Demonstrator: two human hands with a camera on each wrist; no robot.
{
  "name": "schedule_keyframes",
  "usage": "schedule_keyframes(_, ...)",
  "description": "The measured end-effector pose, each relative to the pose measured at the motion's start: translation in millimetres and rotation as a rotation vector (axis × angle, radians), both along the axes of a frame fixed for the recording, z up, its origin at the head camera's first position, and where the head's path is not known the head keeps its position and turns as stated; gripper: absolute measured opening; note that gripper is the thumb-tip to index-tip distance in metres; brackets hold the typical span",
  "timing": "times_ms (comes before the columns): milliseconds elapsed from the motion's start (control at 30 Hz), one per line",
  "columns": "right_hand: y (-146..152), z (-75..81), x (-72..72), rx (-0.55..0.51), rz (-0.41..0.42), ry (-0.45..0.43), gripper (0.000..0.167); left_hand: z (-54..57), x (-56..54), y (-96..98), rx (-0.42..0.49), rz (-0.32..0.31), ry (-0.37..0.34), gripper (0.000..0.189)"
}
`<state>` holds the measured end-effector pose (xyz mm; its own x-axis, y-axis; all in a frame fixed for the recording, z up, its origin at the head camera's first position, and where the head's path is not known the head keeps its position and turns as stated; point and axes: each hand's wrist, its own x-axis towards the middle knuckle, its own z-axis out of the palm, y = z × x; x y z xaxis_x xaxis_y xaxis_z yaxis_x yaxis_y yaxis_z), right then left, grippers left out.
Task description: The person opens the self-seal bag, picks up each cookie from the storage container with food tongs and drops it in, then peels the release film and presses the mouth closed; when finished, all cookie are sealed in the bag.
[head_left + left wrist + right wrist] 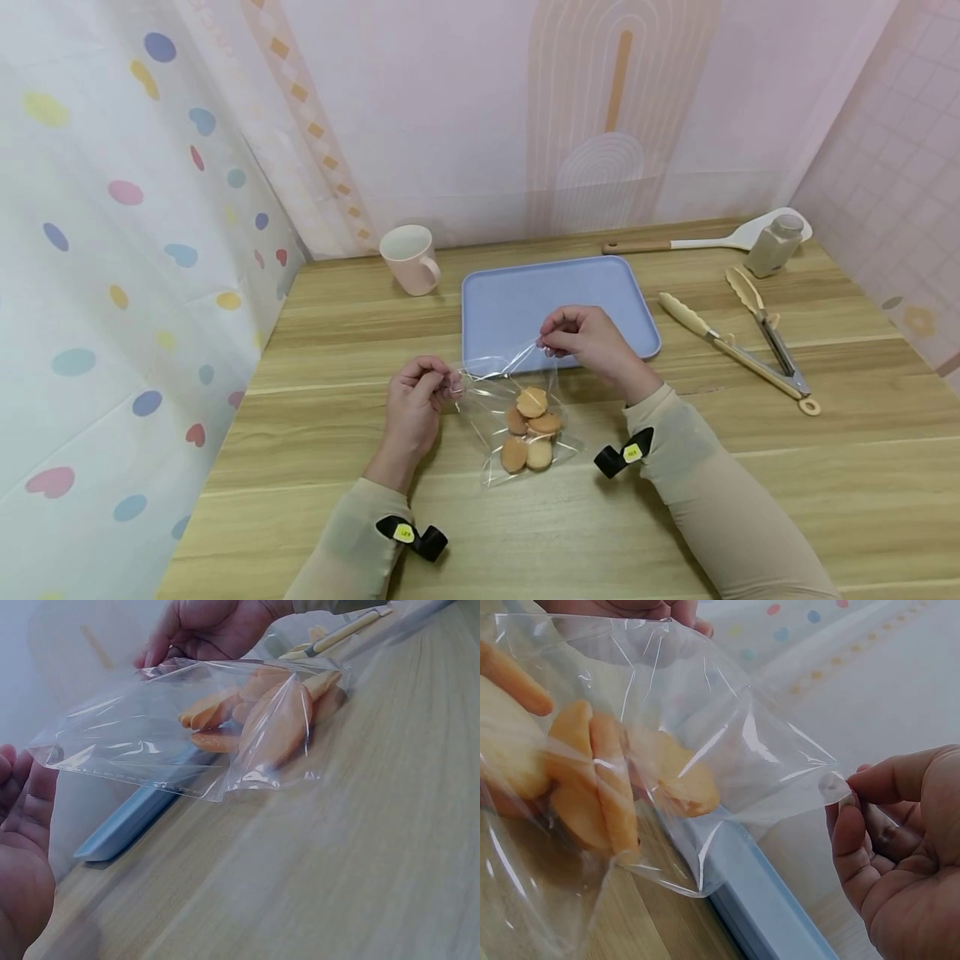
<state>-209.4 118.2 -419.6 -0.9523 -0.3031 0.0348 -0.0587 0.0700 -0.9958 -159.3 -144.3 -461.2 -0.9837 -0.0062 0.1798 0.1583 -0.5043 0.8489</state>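
Note:
A clear plastic bag with several round golden cookies in its lower part hangs between my two hands, close over the table. My left hand pinches one corner of the bag's mouth. With thumb and fingertips my right hand pinches the opposite corner, over the front of the blue tray. The right wrist view shows the film drawn taut toward the right hand. Through the bag in the left wrist view, the cookies lie bunched at the end away from the mouth.
Behind the left hand stands a pink mug. To the right of the tray lie spread tongs. A white spatula with a wooden handle and a shaker jar are at the back right of the wooden table.

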Motion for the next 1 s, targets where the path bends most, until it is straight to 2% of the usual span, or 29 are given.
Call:
schedule_keyframes(233, -0.7, 2.4, 1.9, -0.015, -0.016, 0.015, 0.008, 2.2, 0.7, 3.8, -0.047, 0.07, 0.006, 0.029)
schedule_keyframes(400, -1.2, 2.8, 2.2, -0.023, -0.019, 0.011, 0.008, 3.0, 2.4, 4.4, -0.067, 0.089, 0.033, 0.029)
schedule_keyframes(700, -1.4, 3.8, 3.0, -0.063, -0.006, -0.037, 0.021, -0.1, 2.2, 6.7, -0.27, 0.22, 0.02, 0.01)
schedule_keyframes(833, -1.5, 5.1, 3.6, -0.083, 0.0, -0.049, 0.022, -0.9, 1.8, 7.3, -0.305, 0.243, 0.007, 0.011)
schedule_keyframes(1000, -1.4, 6.2, 3.4, -0.107, -0.001, -0.055, 0.033, -2.1, 1.2, 6.9, -0.316, 0.247, 0.018, 0.018)
